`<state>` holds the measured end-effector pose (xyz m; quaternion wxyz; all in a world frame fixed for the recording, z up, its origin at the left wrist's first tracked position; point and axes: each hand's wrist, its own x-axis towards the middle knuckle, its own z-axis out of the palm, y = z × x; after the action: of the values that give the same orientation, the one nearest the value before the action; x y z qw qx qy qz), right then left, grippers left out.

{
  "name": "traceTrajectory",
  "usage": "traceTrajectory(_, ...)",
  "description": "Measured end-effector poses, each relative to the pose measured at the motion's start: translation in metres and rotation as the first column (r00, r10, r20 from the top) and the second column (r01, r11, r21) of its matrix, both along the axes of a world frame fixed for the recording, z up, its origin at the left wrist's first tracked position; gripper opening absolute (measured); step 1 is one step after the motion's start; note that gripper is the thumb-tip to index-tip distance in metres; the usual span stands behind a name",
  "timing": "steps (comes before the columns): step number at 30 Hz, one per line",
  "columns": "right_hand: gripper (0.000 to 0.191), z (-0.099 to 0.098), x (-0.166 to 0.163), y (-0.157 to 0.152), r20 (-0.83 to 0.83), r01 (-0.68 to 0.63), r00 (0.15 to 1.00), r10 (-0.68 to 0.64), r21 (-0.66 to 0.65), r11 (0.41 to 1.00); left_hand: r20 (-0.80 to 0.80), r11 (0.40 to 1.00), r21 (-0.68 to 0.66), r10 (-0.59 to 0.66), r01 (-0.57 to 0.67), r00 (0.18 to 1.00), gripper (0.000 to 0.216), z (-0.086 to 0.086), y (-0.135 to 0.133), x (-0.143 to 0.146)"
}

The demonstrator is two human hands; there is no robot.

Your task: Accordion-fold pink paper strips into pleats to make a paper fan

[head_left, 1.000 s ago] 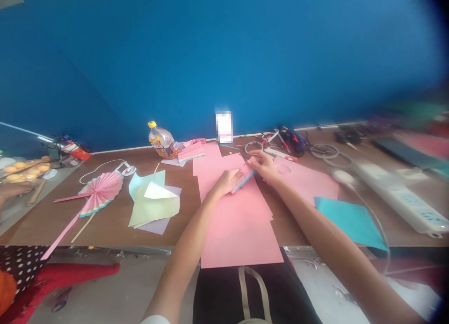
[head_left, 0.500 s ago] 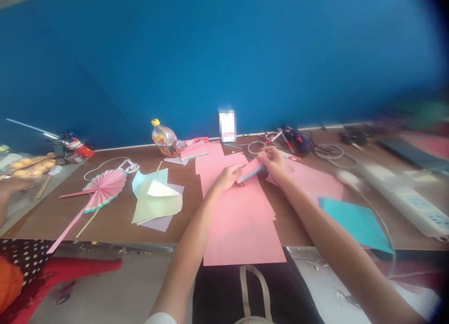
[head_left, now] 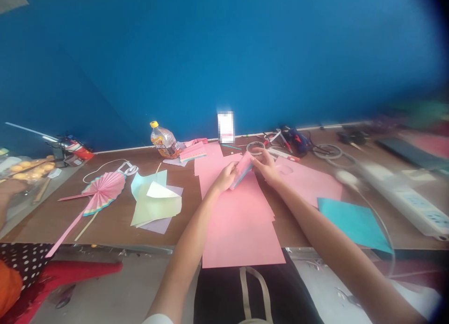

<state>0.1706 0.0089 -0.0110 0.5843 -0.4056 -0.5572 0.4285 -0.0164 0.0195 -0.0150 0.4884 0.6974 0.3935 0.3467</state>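
change: folded strip (head_left: 242,170) is tipped steeper than half a second ago and the hands have closed in on each other
co-worker: a hand (head_left: 7,188) at the far left edge, by a tray (head_left: 24,167) of orange items, blurred
fan (head_left: 101,191): pink pleated paper with its stick, flat on the table (head_left: 115,223)
pale sheets (head_left: 154,206): loose green and white pile, just right of the fan
bottle (head_left: 164,140): lying tilted by the blue wall
left hand (head_left: 225,176): pinching the strip's lower end, thumb on top
folded strip: pink with a blue edge, lifted off the pink sheets (head_left: 240,226), slanting up to the right between both hands
right hand (head_left: 268,167): fingers curled, pinching the strip's upper end
tape roll (head_left: 255,147): just behind the right hand
teal sheet (head_left: 351,221): flat, right of the forearm
power strip (head_left: 410,202): white, far right, blurred
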Motion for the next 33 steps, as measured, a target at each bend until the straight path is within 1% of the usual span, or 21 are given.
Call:
traceTrajectory(2, 0.042, -0.001, 0.001, 0.001, -0.011, -0.034, 0.999, 0.034, -0.001, 0.999, -0.033, 0.999, -0.007, 0.034, -0.034, 0.999, 0.040, 0.002, 0.000, 0.001)
traceTrajectory(5, 0.039, -0.004, 0.001, 0.004, 0.001, -0.040, 0.999, 0.040, 0.015, 0.999, -0.075, 0.999, -0.007, 0.040, -0.040, 0.996, 0.032, 0.004, -0.003, 0.002)
traceTrajectory(9, 0.031, -0.003, -0.001, 0.003, 0.060, -0.014, 0.998, 0.010, 0.070, 0.997, -0.078, 0.998, 0.069, 0.011, -0.005, 0.997, 0.028, 0.006, -0.006, 0.003)
traceTrajectory(12, 0.018, 0.001, -0.001, 0.000, 0.151, -0.005, 0.988, -0.016, 0.141, 0.990, -0.026, 0.995, 0.103, 0.009, -0.007, 1.000, 0.039, 0.008, -0.009, 0.005)
traceTrajectory(14, 0.015, 0.003, -0.001, -0.001, 0.201, -0.004, 0.979, -0.029, 0.163, 0.987, 0.003, 0.995, 0.101, 0.016, -0.016, 1.000, 0.049, 0.009, -0.010, 0.005)
traceTrajectory(16, 0.016, 0.004, 0.000, -0.001, 0.220, -0.005, 0.975, -0.031, 0.161, 0.987, -0.009, 0.994, 0.106, 0.023, -0.022, 1.000, 0.049, 0.010, -0.010, 0.005)
traceTrajectory(18, 0.019, 0.004, 0.000, -0.001, 0.211, -0.012, 0.977, -0.020, 0.148, 0.989, -0.059, 0.993, 0.111, 0.031, -0.025, 0.998, 0.039, 0.011, -0.011, 0.004)
traceTrajectory(20, 0.026, 0.004, 0.000, -0.001, 0.183, -0.029, 0.983, 0.005, 0.128, 0.991, -0.119, 0.996, 0.081, 0.040, -0.030, 0.992, 0.031, 0.013, -0.013, 0.004)
traceTrajectory(22, 0.036, 0.004, -0.001, -0.002, 0.150, -0.049, 0.988, 0.031, 0.113, 0.992, -0.158, 0.999, 0.034, 0.046, -0.041, 0.986, 0.029, 0.014, -0.015, 0.004)
traceTrajectory(25, 0.042, 0.005, -0.003, -0.002, 0.121, -0.058, 0.992, 0.043, 0.125, 0.990, -0.137, 0.998, 0.038, 0.051, -0.046, 0.989, 0.027, 0.017, -0.018, 0.005)
traceTrajectory(27, 0.042, 0.005, -0.004, -0.002, 0.128, -0.042, 0.991, 0.024, 0.140, 0.989, -0.105, 0.998, 0.054, 0.045, -0.039, 0.994, 0.030, 0.019, -0.019, 0.007)
traceTrajectory(29, 0.040, 0.005, -0.005, -0.002, 0.143, -0.007, 0.990, -0.016, 0.156, 0.988, -0.081, 0.998, 0.039, 0.044, -0.041, 0.996, 0.035, 0.019, -0.019, 0.009)
traceTrajectory(33, 0.025, 0.005, -0.001, 0.000, 0.226, 0.049, 0.970, -0.087, 0.171, 0.984, -0.072, 0.998, -0.036, 0.042, -0.045, 0.996, 0.038, 0.017, -0.019, 0.010)
